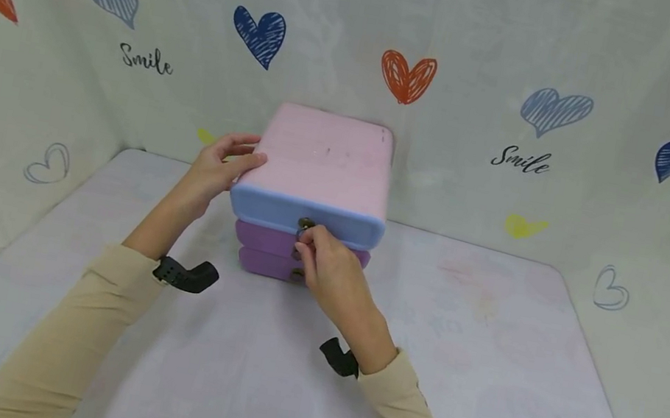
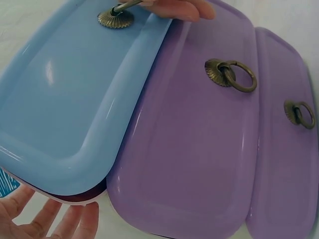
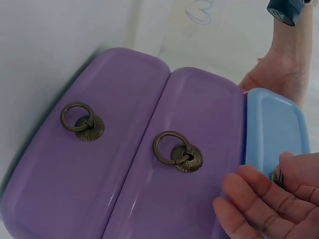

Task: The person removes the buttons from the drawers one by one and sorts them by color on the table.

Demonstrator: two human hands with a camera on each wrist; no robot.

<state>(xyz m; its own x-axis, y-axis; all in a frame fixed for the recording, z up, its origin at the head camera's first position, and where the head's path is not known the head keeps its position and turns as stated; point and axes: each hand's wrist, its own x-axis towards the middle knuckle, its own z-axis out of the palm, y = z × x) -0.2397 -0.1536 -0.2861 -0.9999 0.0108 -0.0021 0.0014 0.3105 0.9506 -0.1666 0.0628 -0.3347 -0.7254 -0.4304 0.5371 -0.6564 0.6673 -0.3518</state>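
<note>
A small chest of drawers with a pink top (image 1: 327, 155) stands near the back of the table. Its top drawer has a light blue front (image 1: 248, 206); the two purple drawers (image 2: 184, 134) below carry brass ring pulls (image 3: 172, 148). The blue front juts forward of the purple ones, with a dark gap behind its edge in the left wrist view. My right hand (image 1: 337, 273) pinches the blue drawer's ring pull (image 2: 127, 6) between thumb and finger. Against the chest's left side rests my left hand (image 1: 217, 169), fingers extended and thumb at the top edge.
A pale cloth (image 1: 476, 398) covers the table. Behind and beside it hangs a white sheet (image 1: 475, 24) printed with hearts and "Smile", close behind the chest. Each wrist wears a black band (image 1: 186, 275) with a mount.
</note>
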